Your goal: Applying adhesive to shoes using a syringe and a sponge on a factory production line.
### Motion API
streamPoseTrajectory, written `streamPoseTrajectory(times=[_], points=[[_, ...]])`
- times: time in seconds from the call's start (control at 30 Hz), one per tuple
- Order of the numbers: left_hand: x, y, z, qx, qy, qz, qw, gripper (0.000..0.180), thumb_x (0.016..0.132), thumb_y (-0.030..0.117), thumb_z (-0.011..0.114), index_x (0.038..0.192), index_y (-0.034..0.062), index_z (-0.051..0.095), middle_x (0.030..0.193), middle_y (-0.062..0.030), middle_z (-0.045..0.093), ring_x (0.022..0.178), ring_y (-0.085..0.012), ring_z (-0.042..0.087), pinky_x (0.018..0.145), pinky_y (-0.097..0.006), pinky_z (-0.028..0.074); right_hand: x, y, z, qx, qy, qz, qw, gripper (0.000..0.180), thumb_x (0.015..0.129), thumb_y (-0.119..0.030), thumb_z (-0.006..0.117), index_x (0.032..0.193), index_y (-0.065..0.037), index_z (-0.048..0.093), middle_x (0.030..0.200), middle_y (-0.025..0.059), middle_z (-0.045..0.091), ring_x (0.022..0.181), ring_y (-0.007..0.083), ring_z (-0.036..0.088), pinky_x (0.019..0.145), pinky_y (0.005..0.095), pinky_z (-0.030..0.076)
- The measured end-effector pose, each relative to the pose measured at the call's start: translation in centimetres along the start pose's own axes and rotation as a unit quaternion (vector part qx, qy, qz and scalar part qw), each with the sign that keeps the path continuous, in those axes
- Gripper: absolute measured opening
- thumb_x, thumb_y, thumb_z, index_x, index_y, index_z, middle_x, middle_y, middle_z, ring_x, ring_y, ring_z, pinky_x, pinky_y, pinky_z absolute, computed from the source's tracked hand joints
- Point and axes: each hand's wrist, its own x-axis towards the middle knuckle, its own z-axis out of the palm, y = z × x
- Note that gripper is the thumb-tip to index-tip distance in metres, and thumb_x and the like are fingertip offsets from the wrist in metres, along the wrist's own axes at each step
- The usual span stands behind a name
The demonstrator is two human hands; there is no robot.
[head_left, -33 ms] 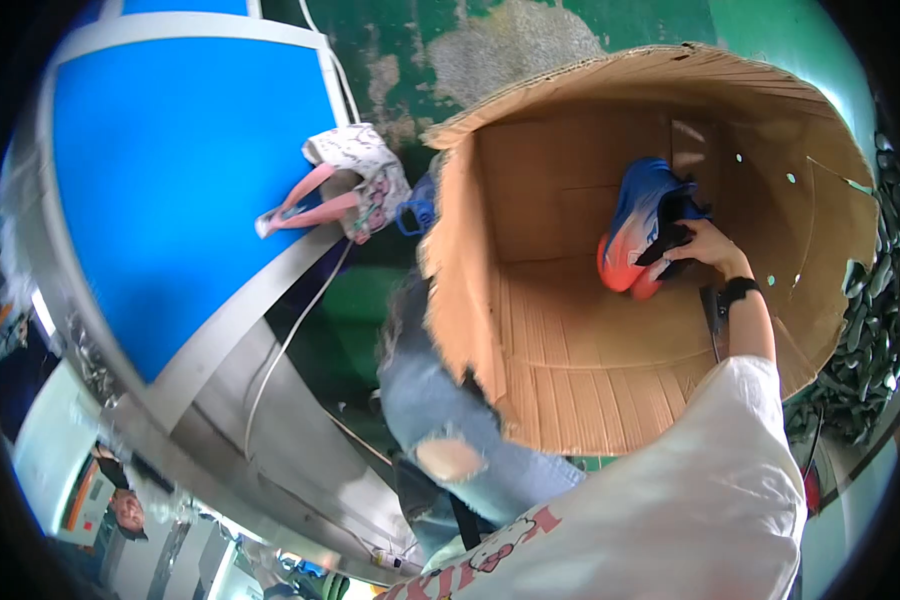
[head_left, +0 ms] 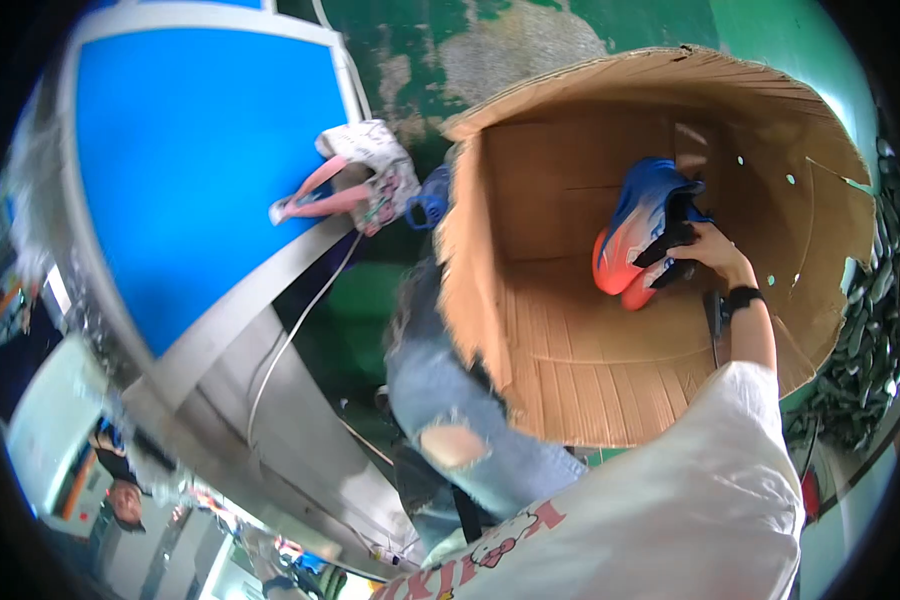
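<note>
Head view: right hand (head_left: 708,248), right of centre, looks gripped on the dark collar of the blue-to-orange sneakers (head_left: 632,222). Pair sits together inside the big cardboard box (head_left: 590,345), toes toward lower left. Black wristband (head_left: 744,298) on that wrist. Left hand out of frame, can't tell its state.

Progress, my read: grip made, shoes down inside the box. Release not done yet; lifting clear of the rim not done either.

Around it: blue-topped table (head_left: 200,170) upper left, ripped jeans (head_left: 470,410) bottom centre. Dark pile (head_left: 875,300) at far right, maybe shoe soles; too warped to be sure.
</note>
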Motion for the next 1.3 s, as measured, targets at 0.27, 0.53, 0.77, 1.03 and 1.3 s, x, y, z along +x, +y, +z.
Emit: streamPoseTrajectory(times=[0.27, 0.53, 0.77, 1.03, 1.3], points=[[-15.9, -6.8, 5.6, -0.141, -0.003, -0.221, 0.965, 0.029, 0.094, 0.022, 0.049, 0.109, 0.0022, 0.063, 0.101, -0.0195, 0.066, 0.087, -0.0323, 0.067, 0.071, -0.041, 0.054, -19.2, -5.1, 7.2, 0.183, 0.135, -0.41, 0.883, 0.088, 0.065, -0.003, 0.085, 0.139, -0.012, 0.038, 0.13, 0.009, 0.048, 0.117, 0.0246, 0.049, 0.086, 0.0363, 0.05], [-30.2, 2.2, 10.4, -0.462, 0.394, -0.34, 0.718, 0.028, 0.086, 0.017, 0.063, 0.111, 0.0039, 0.065, 0.097, -0.0166, 0.07, 0.074, -0.0346, 0.069, 0.068, -0.038, 0.055, -32.8, -27.6, 17.3, 0.139, -0.082, -0.628, 0.761, 0.046, 0.089, -0.036, 0.062, 0.123, -0.005, 0.053, 0.131, 0.0121, 0.049, 0.116, 0.0275, 0.052, 0.1, 0.0429, 0.042], [-42.9, 9.2, 15.3, -0.736, 0.435, -0.221, 0.468, 0.053, 0.091, 0.011, 0.06, 0.141, 0.0047, 0.041, 0.113, -0.0177, 0.067, 0.099, -0.0298, 0.068, 0.087, -0.034, 0.05, -48.9, -44.1, 49.3, -0.392, -0.267, -0.742, 0.474, 0.034, 0.067, -0.033, 0.083, 0.08, -0.004, 0.07, 0.077, 0.0048, 0.067, 0.076, 0.0175, 0.065, 0.074, 0.0312, 0.049], [-47.0, 9.8, 19.1, -0.675, 0.632, -0.32, 0.208, 0.057, 0.092, 0.006, 0.049, 0.145, -0.0011, 0.028, 0.142, -0.0216, 0.042, 0.128, -0.03, 0.047, 0.104, -0.042, 0.038, -53.3, -33.1, 74.2, -0.524, -0.212, -0.704, -0.431, 0.015, 0.074, -0.021, 0.063, 0.061, -0.018, 0.07, 0.066, -0.002, 0.067, 0.071, 0.0158, 0.065, 0.087, 0.0266, 0.039], [-41.2, 6.5, 18.9, -0.561, 0.543, -0.372, 0.502, 0.055, 0.083, 0.026, 0.071, 0.132, 0.0103, 0.054, 0.148, -0.0247, 0.03, 0.133, -0.0425, 0.033, 0.106, -0.048, 0.031, -40.1, -32.7, 71.0, -0.582, -0.325, -0.736, -0.119, 0.032, 0.077, -0.016, 0.063, 0.109, -0.02, 0.069, 0.121, -0.0017, 0.063, 0.122, 0.0183, 0.052, 0.112, 0.0404, 0.026]])
